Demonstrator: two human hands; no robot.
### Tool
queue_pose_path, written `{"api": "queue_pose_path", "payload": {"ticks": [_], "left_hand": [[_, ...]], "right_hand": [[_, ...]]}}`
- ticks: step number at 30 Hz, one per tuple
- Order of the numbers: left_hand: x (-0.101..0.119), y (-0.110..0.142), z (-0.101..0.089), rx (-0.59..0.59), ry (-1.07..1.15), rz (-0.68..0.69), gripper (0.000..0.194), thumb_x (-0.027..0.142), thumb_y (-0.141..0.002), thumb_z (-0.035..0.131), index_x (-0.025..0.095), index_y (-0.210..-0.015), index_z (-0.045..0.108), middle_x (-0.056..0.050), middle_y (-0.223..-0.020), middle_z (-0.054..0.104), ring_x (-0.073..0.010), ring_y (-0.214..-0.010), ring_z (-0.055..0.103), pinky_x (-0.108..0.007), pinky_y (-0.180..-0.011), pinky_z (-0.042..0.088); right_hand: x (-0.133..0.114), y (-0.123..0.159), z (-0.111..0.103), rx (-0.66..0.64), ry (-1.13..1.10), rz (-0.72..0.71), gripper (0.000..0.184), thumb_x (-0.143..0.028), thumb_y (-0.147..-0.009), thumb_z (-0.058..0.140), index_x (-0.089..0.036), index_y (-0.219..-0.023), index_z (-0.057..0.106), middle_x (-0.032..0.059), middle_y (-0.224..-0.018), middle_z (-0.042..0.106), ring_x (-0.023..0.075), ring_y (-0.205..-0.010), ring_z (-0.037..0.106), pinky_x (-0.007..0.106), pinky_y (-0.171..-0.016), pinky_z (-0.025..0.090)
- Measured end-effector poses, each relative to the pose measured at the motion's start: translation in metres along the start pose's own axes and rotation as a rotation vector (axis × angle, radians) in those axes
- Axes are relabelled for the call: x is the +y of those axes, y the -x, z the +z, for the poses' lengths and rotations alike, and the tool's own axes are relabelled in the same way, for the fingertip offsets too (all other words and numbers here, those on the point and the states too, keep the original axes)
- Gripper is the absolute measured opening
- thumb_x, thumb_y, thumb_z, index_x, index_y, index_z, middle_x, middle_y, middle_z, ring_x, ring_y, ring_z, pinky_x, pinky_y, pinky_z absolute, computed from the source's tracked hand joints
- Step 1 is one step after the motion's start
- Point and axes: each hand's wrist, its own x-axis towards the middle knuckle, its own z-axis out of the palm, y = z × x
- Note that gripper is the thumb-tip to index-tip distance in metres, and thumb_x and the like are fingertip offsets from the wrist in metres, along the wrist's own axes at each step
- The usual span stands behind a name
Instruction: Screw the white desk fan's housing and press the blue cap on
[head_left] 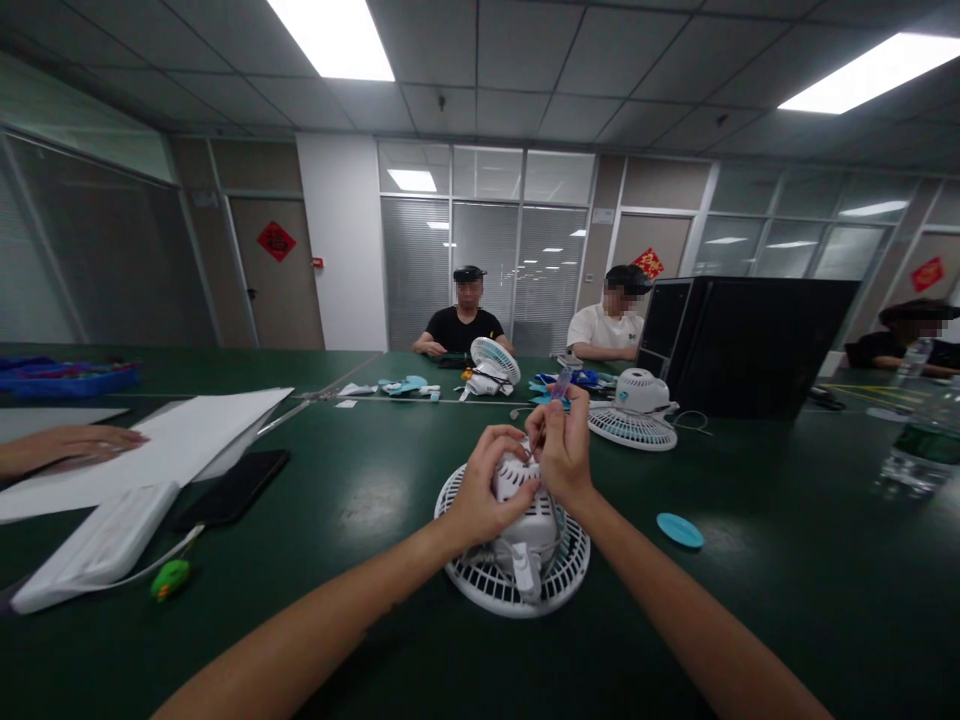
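While the left grip (480,492) clasps one fan (538,525) of three, the right grip (565,455) holds one purple-handled screwdriver (561,384).

fan (538,530) on table (367,475), papers (187,435) to its left, disc (680,530) to its right.

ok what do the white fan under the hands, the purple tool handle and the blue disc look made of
White fan: most likely moulded plastic with a satin finish, given its evenly white, slotted shell. 
Purple tool handle: probably tinted plastic, as it looks translucent; its gloss is too small to judge. 
Blue disc: likely plastic, smooth and evenly coloured.
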Motion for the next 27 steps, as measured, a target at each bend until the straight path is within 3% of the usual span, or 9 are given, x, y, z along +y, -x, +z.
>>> {"api": "queue_pose_path", "payload": {"ticks": [8,15,27], "left_hand": [[-0.002,0.001,0.001,0.015,0.029,0.014,0.021,0.017,-0.074,0.063,0.021,-0.091,0.051,-0.008,-0.108,0.052,-0.0242,-0.106,0.053,-0.039,-0.096,0.041],[-0.002,0.0,0.0,0.025,0.031,0.024,0.02,0.019,-0.074,0.064,0.021,-0.09,0.05,-0.007,-0.104,0.052,-0.0239,-0.103,0.053,-0.039,-0.096,0.042],[0.0,0.001,0.0,0.026,-0.009,-0.008,0.017,0.019,-0.076,0.064,0.021,-0.086,0.052,-0.007,-0.106,0.05,-0.024,-0.108,0.052,-0.039,-0.097,0.042]], "right_hand": [[0.0,-0.001,0.001,-0.086,0.095,-0.113,0.02,-0.039,-0.099,0.036,-0.022,-0.11,0.038,-0.01,-0.054,0.045,0.0091,-0.043,0.042,0.02,-0.044,0.034],[-0.006,-0.013,0.002,-0.285,0.137,-0.109,0.021,-0.041,-0.098,0.038,-0.023,-0.108,0.04,-0.0083,-0.055,0.049,0.0092,-0.041,0.044,0.02,-0.042,0.034],[-0.004,-0.012,0.004,-0.165,0.006,0.065,0.027,-0.049,-0.097,0.037,-0.024,-0.106,0.036,-0.0122,-0.053,0.042,0.0073,-0.038,0.035,0.018,-0.039,0.031]]}}
